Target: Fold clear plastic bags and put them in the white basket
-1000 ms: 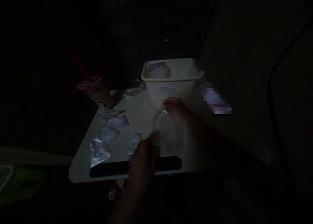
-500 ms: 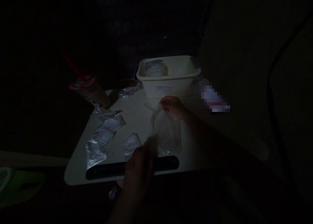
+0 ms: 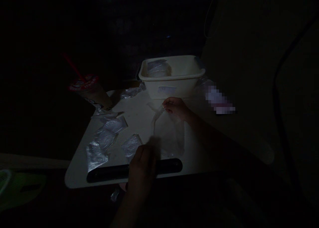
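Note:
The light is very dim. My right hand (image 3: 177, 108) pinches the upper edge of a clear plastic bag (image 3: 171, 136), which hangs or lies flat over the white table (image 3: 136, 111). Beside the bag's lower left corner is my left hand (image 3: 142, 165), its fingers curled; what they hold, if anything, is lost in shadow. Just left of that hand lies a small clear packet (image 3: 132, 146). Further left, several shiny plastic packets (image 3: 107, 138) overlap in a row along the table's edge.
Behind my right hand stands a cream plastic bin (image 3: 171, 86) with packets (image 3: 158, 68) inside. A drink cup (image 3: 93, 93) with a red straw stands at the left. A black bar (image 3: 109, 173) runs along the front edge. A green basket (image 3: 25, 188) sits low at the left.
My left hand has risen very slightly. The bag's left edge has shifted a little to the left, while my right hand keeps its pinch in nearly the same spot.

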The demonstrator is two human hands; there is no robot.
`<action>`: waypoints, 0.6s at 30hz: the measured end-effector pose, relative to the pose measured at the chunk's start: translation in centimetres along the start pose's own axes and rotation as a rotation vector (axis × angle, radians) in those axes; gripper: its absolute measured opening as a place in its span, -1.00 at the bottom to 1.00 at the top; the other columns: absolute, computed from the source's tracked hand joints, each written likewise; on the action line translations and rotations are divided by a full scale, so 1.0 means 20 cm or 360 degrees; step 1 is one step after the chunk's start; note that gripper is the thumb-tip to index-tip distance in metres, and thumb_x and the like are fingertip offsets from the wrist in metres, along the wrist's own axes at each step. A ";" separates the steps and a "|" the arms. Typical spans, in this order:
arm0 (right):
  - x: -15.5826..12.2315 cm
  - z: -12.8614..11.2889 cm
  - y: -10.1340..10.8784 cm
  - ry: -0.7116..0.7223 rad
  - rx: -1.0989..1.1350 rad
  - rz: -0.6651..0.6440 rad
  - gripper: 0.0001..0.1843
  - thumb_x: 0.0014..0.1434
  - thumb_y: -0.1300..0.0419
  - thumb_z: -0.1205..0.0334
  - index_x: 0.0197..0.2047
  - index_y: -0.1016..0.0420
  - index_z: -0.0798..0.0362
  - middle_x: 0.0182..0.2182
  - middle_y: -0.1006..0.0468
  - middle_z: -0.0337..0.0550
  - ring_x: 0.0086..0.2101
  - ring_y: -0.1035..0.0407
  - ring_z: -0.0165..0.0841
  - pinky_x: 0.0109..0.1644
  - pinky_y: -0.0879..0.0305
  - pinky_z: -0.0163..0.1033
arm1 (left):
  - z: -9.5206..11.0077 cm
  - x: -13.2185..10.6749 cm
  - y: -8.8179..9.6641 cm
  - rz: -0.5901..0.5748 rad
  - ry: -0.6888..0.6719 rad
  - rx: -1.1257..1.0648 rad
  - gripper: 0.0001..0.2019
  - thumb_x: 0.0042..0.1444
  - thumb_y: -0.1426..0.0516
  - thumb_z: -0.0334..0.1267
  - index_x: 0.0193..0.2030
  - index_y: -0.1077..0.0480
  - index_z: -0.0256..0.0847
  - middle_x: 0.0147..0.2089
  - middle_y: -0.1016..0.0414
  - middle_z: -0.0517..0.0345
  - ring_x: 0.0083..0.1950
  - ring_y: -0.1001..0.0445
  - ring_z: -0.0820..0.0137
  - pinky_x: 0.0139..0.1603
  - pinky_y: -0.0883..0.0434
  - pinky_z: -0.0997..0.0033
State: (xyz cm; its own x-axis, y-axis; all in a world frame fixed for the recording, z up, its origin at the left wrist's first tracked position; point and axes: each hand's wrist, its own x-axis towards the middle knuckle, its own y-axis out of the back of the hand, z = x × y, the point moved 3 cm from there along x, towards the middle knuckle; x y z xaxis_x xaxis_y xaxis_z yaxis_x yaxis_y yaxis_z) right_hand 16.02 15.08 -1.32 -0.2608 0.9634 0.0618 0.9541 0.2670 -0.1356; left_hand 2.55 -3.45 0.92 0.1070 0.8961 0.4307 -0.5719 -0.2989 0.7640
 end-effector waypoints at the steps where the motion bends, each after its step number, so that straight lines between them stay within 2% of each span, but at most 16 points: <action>1: 0.00 0.00 0.00 0.0000 0.0003 -0.0002 -0.92 -0.29 -0.11 0.37 -0.58 -0.31 0.13 -0.78 -0.27 -0.39 -0.74 -0.11 -0.60 -0.69 0.03 -0.46 | 0.01 0.00 0.00 -0.0011 -0.0006 -0.0017 -0.86 0.03 0.04 -0.45 -0.28 -0.27 -0.24 -0.36 -0.30 0.13 -0.36 -0.33 0.48 -0.36 -0.34 0.53; 4: 0.00 0.00 0.00 -0.0029 0.0011 -0.0003 -0.92 -0.29 -0.11 0.37 -0.57 -0.31 0.13 -0.77 -0.28 -0.39 -0.73 -0.13 -0.59 -0.69 0.02 -0.46 | 0.02 -0.01 0.00 -0.0036 0.0004 -0.0038 -0.84 0.04 0.05 -0.44 -0.25 -0.27 -0.22 -0.35 -0.32 0.13 -0.33 -0.34 0.47 -0.35 -0.33 0.53; 11: 0.00 0.00 0.00 -0.0023 0.0017 -0.0008 -0.91 -0.30 -0.12 0.36 -0.57 -0.31 0.14 -0.78 -0.27 -0.40 -0.74 -0.13 -0.59 -0.69 0.02 -0.47 | 0.01 -0.03 0.01 0.0079 0.0019 -0.0041 -0.88 0.03 0.04 -0.43 -0.32 -0.27 -0.21 -0.39 -0.32 0.16 -0.39 -0.35 0.49 -0.43 -0.33 0.55; 18: 0.00 0.00 0.00 -0.0037 -0.0022 0.0000 -0.92 -0.28 -0.11 0.39 -0.57 -0.31 0.13 -0.78 -0.28 -0.39 -0.73 -0.13 -0.59 -0.69 0.01 -0.46 | 0.03 -0.04 0.03 0.0098 0.0197 0.0040 -0.91 0.04 0.05 -0.39 -0.34 -0.25 -0.20 -0.42 -0.33 0.18 -0.41 -0.37 0.47 -0.42 -0.34 0.49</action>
State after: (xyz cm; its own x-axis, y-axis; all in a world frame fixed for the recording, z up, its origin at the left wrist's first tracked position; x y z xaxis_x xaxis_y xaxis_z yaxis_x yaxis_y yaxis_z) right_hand 16.06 15.06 -1.31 -0.2641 0.9637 0.0386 0.9560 0.2669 -0.1220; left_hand 2.62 -4.53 1.40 -0.0295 0.9089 0.4160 -0.5535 -0.3614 0.7504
